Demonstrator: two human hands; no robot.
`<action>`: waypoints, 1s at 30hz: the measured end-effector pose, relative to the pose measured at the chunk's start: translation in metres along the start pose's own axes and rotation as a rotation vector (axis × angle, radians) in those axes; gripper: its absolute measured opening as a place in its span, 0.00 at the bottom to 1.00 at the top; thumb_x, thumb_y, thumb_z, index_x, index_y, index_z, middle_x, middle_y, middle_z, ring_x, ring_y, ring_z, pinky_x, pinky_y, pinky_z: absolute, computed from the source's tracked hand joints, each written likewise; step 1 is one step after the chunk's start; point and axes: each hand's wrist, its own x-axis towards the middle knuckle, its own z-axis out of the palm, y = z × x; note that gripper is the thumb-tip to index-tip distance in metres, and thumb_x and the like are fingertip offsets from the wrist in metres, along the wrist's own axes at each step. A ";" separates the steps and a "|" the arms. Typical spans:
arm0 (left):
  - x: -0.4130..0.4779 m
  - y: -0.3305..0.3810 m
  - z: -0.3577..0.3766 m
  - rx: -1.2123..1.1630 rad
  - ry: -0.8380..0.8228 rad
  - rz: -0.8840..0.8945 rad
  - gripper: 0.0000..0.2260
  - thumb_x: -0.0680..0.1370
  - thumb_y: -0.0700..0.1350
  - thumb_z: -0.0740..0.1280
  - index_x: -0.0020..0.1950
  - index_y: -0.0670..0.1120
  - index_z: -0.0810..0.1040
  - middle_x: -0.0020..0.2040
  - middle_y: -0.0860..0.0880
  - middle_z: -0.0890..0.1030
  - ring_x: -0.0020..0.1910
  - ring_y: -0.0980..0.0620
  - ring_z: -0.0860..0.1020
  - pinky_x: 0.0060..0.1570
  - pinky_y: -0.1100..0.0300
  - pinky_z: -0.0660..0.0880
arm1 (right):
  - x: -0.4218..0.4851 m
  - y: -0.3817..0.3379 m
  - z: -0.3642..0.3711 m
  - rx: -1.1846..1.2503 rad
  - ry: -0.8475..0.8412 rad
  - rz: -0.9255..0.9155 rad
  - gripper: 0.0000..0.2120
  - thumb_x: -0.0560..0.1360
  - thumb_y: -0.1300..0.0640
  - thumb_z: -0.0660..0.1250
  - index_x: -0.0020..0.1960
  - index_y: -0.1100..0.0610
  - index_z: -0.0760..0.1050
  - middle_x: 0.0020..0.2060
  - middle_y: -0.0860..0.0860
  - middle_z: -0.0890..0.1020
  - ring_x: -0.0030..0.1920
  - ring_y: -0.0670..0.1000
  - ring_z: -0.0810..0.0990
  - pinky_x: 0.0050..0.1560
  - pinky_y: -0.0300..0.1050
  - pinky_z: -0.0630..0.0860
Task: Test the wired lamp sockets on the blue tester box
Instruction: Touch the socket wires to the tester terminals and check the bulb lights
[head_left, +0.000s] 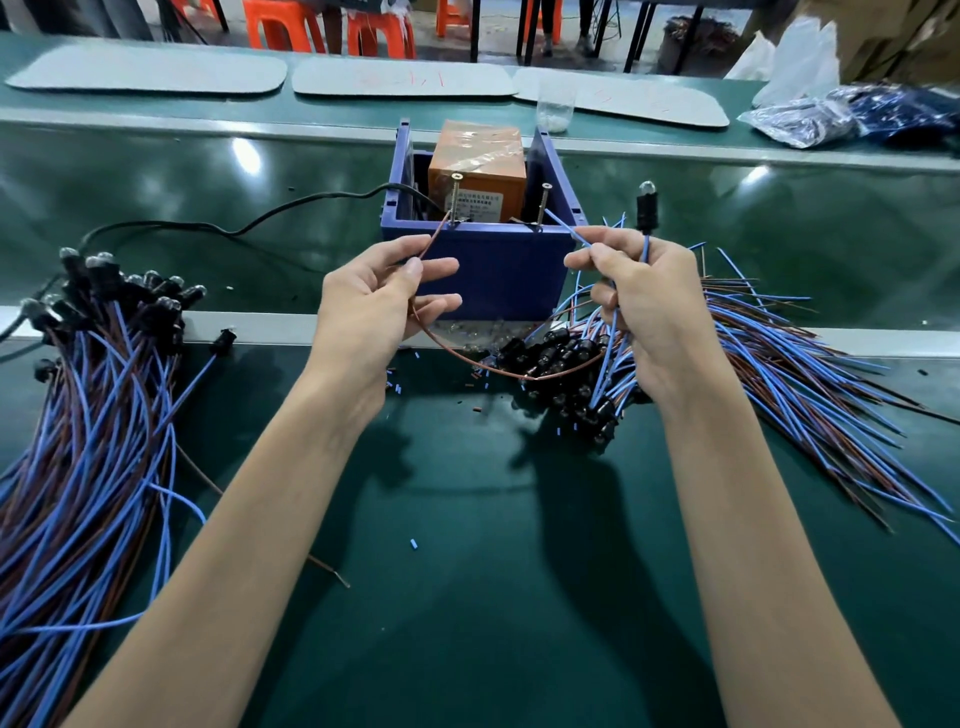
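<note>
Socket (647, 210) probably light, bulb likely fragile. Leads thin and limp, best pinched on insulation near tips.

Left hand (374, 301) pinches brown wire (434, 240), tip at left screw (455, 200). Right hand (639, 312) pinches blue wire (563, 227), tip by right screw (543, 205); socket upright above fingers.

Blue tester box (498, 270) mid-table.

Count: one socket raised, two screws, two heaps, left heap (104, 415) and right heap (779, 353), at table's side edges.

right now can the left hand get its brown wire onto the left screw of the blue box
Probably yes: the left hand pinches the brown wire just below the left screw, with nothing between them.
</note>
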 end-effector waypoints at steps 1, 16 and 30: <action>0.000 -0.001 0.000 0.006 -0.005 -0.001 0.10 0.82 0.37 0.59 0.53 0.47 0.78 0.40 0.53 0.85 0.32 0.57 0.82 0.34 0.70 0.75 | 0.000 0.000 0.000 -0.002 0.000 0.000 0.13 0.79 0.66 0.59 0.47 0.53 0.79 0.31 0.45 0.83 0.24 0.41 0.64 0.24 0.29 0.62; 0.000 -0.001 0.000 0.038 -0.002 -0.012 0.12 0.82 0.37 0.58 0.53 0.50 0.79 0.38 0.55 0.85 0.33 0.59 0.81 0.33 0.71 0.74 | 0.000 -0.001 -0.001 0.026 -0.005 -0.008 0.14 0.78 0.67 0.59 0.40 0.53 0.76 0.30 0.46 0.83 0.23 0.42 0.62 0.23 0.31 0.61; 0.001 -0.002 0.001 0.057 -0.009 -0.004 0.12 0.82 0.37 0.58 0.53 0.50 0.79 0.38 0.54 0.85 0.32 0.59 0.81 0.33 0.71 0.74 | 0.000 0.000 0.000 0.031 -0.027 0.005 0.13 0.78 0.67 0.59 0.42 0.55 0.76 0.30 0.46 0.82 0.24 0.43 0.60 0.23 0.31 0.59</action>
